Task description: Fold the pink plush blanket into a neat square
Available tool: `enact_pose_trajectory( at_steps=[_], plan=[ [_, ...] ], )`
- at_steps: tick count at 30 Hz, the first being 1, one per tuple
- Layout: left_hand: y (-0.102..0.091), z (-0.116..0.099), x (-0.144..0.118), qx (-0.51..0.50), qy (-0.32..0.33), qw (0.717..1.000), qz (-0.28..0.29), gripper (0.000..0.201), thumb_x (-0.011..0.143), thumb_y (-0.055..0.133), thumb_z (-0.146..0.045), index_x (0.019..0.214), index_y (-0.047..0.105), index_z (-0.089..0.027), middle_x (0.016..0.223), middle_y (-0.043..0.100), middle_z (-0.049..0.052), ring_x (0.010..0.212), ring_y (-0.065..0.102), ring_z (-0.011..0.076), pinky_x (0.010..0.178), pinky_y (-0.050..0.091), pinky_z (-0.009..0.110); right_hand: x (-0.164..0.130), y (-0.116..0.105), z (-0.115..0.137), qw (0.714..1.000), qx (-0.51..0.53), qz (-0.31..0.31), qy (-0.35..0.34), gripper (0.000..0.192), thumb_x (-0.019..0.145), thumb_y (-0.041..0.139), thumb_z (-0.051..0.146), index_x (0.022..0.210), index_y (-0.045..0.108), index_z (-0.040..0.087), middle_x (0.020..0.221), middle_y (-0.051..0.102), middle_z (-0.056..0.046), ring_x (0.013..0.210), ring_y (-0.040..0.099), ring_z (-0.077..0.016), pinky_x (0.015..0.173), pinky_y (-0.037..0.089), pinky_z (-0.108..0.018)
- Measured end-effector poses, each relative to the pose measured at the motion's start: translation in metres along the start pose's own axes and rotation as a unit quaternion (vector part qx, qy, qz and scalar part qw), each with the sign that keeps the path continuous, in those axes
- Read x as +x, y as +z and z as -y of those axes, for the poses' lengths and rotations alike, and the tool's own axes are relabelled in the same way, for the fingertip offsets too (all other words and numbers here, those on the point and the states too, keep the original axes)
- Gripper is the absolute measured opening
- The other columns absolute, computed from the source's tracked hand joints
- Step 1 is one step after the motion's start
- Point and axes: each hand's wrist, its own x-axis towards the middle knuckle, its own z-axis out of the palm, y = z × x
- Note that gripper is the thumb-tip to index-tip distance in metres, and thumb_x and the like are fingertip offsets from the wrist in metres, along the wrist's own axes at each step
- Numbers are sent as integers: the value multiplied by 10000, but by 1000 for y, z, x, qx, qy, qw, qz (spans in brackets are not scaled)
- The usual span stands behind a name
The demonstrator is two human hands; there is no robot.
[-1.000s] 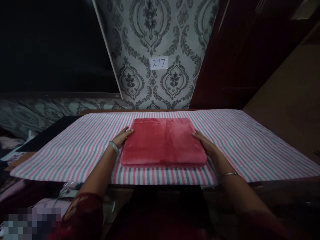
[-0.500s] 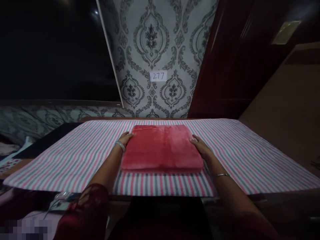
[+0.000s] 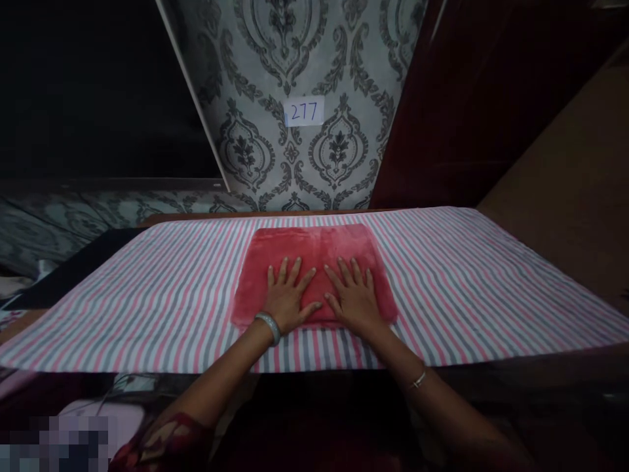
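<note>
A red plush cloth [image 3: 314, 246], folded into a flat rectangle, lies in the middle of a table covered by a striped cloth [image 3: 177, 288]. My left hand [image 3: 287, 295] rests flat on the front left half of the red cloth, fingers spread and pointing away from me. Beside it, my right hand [image 3: 354, 295] presses on the front right half, its fingers spread too. A small gap separates the two thumbs. Neither hand grips anything. Parts of the red cloth's front edge are hidden under my hands and wrists.
Behind the table stands a patterned wall with a paper label [image 3: 304, 111] reading 277. A large dark screen [image 3: 98, 92] hangs at the left, and a dark red panel [image 3: 442, 118] rises at the right. A pale stool-like object [image 3: 103, 419] sits below the table's front left.
Both hands have left the side edges of the red cloth and moved inward onto its top, lying flat with fingers spread. The camera view has tilted down and closer.
</note>
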Motion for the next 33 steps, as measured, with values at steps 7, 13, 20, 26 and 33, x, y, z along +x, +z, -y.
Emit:
enact_pose_trajectory(
  at_steps=[7,13,20,26,33],
  plan=[
    [17,7,0,-6,-10,1000,2,812,817,591,-667,1528,393,-329,1646,226,137,1507,116,448,1149,35,718,-5,16,0,1000,9,-3,-1,612,946,517,387,1536,385,289,1619,227,-59,1493,123,-348,1174,124,-617],
    [4,11,-3,-38,-10,999,30,820,845,568,-660,1551,346,-307,1657,180,137,1511,109,439,1156,67,706,-1,6,-5,999,35,15,1,612,958,515,416,1541,370,299,1607,260,-71,1483,177,-349,1158,202,-602],
    [-52,49,55,-98,-77,992,23,821,894,479,-663,1571,297,-237,1637,207,191,1519,111,409,1159,68,688,79,-37,-33,995,69,-30,62,611,1013,368,396,1568,289,156,1599,252,-155,1480,199,-325,1171,208,-563],
    [-35,68,105,-4,-192,981,32,751,927,400,-626,1553,351,-213,1634,218,187,1510,108,440,1142,89,710,127,-7,-46,987,58,46,145,523,1043,315,411,1520,390,209,1562,350,-106,1466,214,-333,1145,209,-624],
    [2,83,98,26,-220,973,58,740,947,252,-657,1584,256,-279,1662,171,111,1530,74,379,1161,144,668,118,22,-60,985,53,59,154,522,1044,302,426,1507,405,209,1562,353,-85,1468,205,-290,1125,313,-563]
  ],
)
